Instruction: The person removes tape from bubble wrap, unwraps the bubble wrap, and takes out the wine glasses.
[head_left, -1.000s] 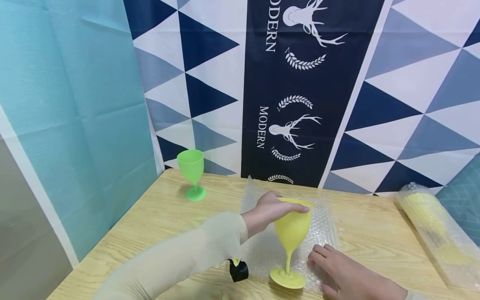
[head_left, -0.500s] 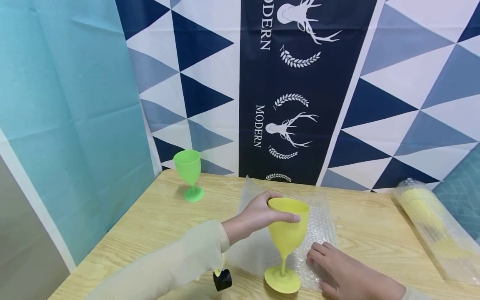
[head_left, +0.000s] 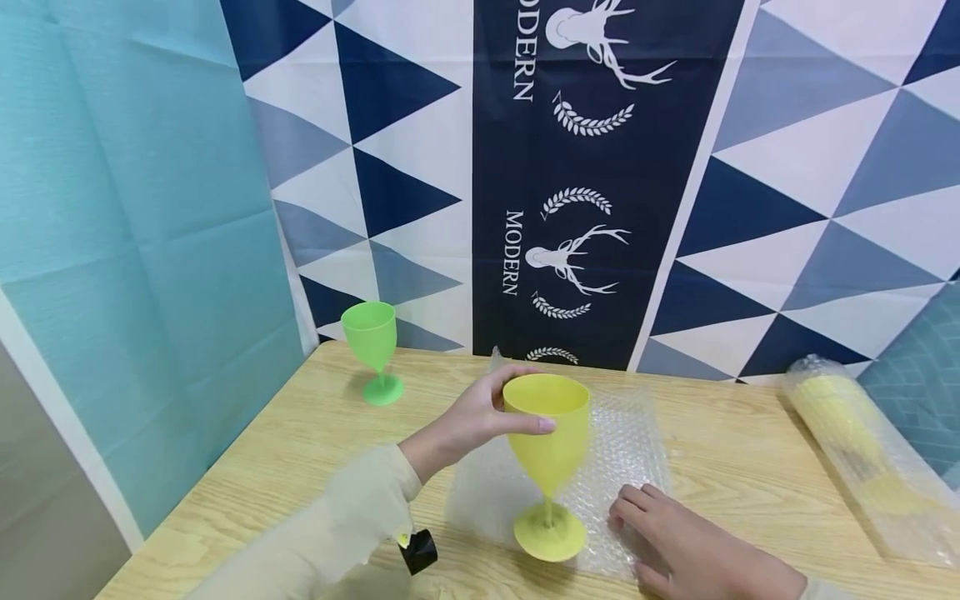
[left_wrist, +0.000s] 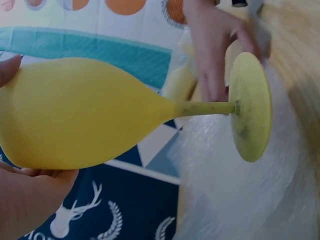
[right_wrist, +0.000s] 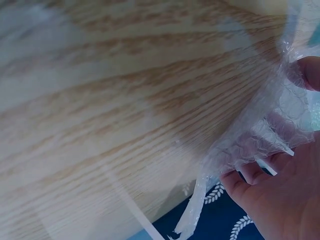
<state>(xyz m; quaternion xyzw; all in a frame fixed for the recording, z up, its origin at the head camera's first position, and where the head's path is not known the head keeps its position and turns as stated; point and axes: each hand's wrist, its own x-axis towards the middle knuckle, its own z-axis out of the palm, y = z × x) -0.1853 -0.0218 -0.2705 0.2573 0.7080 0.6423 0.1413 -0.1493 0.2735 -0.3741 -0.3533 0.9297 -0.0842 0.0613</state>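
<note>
My left hand (head_left: 474, 417) grips a yellow plastic goblet (head_left: 550, 462) round its bowl, thumb on the near side below the rim. The goblet stands nearly upright over a sheet of bubble wrap (head_left: 628, 454). In the left wrist view its stem and round foot (left_wrist: 250, 115) show dark smudges, and the foot is raised off the wrap. My right hand (head_left: 686, 537) is at the sheet's right edge. The right wrist view has the wrap's edge (right_wrist: 250, 135) between thumb and fingers, with the fingers partly seen through it.
A green goblet (head_left: 375, 346) stands at the back left of the wooden table (head_left: 315, 454). A bubble-wrapped yellow bundle (head_left: 847, 433) lies along the right side. Patterned cloth (head_left: 570, 167) hangs behind the table. A small black object (head_left: 418, 552) is by the left sleeve.
My left hand has carried the yellow goblet leftward and slightly up. My right hand has stayed at the wrap's edge. The view has shifted a little.
</note>
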